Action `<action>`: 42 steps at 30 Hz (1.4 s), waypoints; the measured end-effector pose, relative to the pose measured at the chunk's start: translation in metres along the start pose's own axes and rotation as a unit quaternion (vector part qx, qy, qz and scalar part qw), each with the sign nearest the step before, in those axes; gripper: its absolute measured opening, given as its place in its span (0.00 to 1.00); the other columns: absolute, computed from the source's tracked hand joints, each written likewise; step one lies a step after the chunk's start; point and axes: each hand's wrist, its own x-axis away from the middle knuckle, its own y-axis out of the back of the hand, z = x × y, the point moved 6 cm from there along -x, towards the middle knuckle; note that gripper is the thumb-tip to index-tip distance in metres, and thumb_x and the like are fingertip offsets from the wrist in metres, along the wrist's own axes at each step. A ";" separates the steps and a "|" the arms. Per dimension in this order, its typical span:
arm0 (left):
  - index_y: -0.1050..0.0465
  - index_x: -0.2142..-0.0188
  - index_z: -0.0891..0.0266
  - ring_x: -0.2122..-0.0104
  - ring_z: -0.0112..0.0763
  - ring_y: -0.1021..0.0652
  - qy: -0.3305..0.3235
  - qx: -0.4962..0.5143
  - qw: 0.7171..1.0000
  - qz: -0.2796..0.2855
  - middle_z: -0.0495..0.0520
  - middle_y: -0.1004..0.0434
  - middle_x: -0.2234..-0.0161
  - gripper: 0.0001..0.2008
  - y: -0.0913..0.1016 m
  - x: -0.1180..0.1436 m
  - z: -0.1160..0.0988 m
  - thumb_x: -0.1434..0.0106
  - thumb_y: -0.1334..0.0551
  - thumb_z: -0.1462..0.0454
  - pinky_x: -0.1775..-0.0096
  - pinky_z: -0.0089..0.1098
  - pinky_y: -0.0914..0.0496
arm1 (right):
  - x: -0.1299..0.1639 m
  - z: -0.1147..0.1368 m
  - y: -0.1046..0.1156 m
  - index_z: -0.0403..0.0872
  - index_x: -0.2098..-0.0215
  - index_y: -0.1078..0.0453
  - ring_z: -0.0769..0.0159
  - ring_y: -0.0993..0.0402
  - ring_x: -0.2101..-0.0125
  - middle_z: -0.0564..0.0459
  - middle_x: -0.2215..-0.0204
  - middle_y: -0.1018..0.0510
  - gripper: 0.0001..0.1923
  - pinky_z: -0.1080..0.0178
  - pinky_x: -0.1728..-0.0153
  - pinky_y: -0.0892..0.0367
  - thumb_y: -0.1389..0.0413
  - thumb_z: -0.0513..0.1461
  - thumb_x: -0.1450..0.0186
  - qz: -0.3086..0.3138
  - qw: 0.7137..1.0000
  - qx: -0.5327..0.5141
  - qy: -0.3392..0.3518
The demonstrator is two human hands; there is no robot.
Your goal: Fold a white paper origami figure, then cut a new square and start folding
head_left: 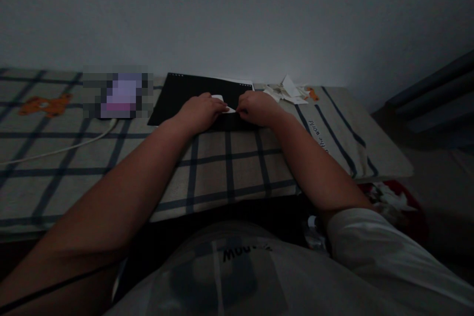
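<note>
Both the left hand [202,108] and right hand [255,107] pinch a small white paper piece [222,103] over the black mat [192,96]; the fold looks half-made, with finished scraps [287,91] piled right of the mat.

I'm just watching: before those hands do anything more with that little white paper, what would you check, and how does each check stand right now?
1. Both hands on the white paper piece: ok; left hand and right hand pinch it from either side.
2. Paper lies over the black mat: ok.
3. Paper scraps apart from the hands: ok, at the mat's far right corner.
4. White cable out of the way: ok, off to the left.
5. Fold or edge alignment: cannot tell, too dim and small.
</note>
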 end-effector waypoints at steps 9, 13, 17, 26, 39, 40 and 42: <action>0.25 0.33 0.42 0.40 0.46 0.25 -0.009 0.004 1.000 -0.017 0.50 0.21 0.36 0.23 -0.002 0.000 -0.001 0.20 0.49 0.60 0.44 0.41 0.28 | 0.001 -0.009 0.001 0.46 0.48 0.15 0.56 0.24 0.51 0.44 0.50 0.15 0.20 0.57 0.56 0.36 0.49 0.35 0.26 -0.027 0.999 -0.032 -0.026; 0.25 0.33 0.42 0.40 0.49 0.25 -0.015 0.001 1.000 -0.017 0.52 0.22 0.36 0.23 -0.002 0.000 -0.001 0.20 0.49 0.60 0.45 0.42 0.28 | -0.003 -0.008 -0.007 0.46 0.48 0.15 0.56 0.24 0.51 0.43 0.50 0.15 0.19 0.57 0.55 0.36 0.48 0.35 0.26 -0.036 0.998 -0.042 -0.004; 0.23 0.34 0.47 0.40 0.49 0.25 -0.022 0.003 0.999 -0.024 0.53 0.21 0.36 0.24 -0.004 -0.001 -0.001 0.21 0.49 0.62 0.44 0.43 0.28 | -0.005 -0.005 -0.012 0.45 0.48 0.15 0.56 0.24 0.51 0.42 0.51 0.15 0.19 0.57 0.56 0.37 0.48 0.34 0.26 -0.022 0.999 -0.027 0.010; 0.18 0.42 0.64 0.39 0.48 0.21 -0.051 0.060 0.994 -0.080 0.62 0.20 0.38 0.23 -0.012 -0.006 0.013 0.26 0.46 0.61 0.38 0.44 0.27 | -0.002 0.002 -0.005 0.42 0.52 0.16 0.54 0.24 0.53 0.39 0.51 0.16 0.19 0.56 0.57 0.39 0.51 0.34 0.24 -0.021 1.000 0.010 0.021; 0.18 0.39 0.58 0.37 0.42 0.20 -0.075 0.106 0.989 -0.069 0.54 0.18 0.37 0.24 -0.009 -0.004 0.008 0.26 0.48 0.61 0.35 0.40 0.29 | -0.014 -0.011 -0.028 0.42 0.48 0.17 0.55 0.26 0.51 0.40 0.50 0.18 0.19 0.57 0.51 0.37 0.51 0.35 0.23 -0.062 0.991 -0.108 0.042; 0.18 0.40 0.57 0.37 0.42 0.20 -0.079 0.114 0.988 -0.073 0.54 0.18 0.37 0.24 -0.010 -0.003 0.010 0.26 0.47 0.61 0.35 0.41 0.28 | -0.016 -0.012 -0.030 0.42 0.48 0.17 0.55 0.26 0.50 0.40 0.50 0.18 0.19 0.57 0.51 0.37 0.51 0.35 0.23 -0.064 0.990 -0.116 0.040; 0.16 0.41 0.57 0.38 0.42 0.19 -0.087 0.131 0.984 -0.079 0.54 0.17 0.39 0.23 -0.011 -0.004 0.013 0.27 0.46 0.61 0.35 0.42 0.28 | -0.018 -0.013 -0.032 0.42 0.47 0.17 0.55 0.26 0.50 0.40 0.50 0.18 0.19 0.57 0.50 0.37 0.51 0.35 0.24 -0.063 0.989 -0.126 0.035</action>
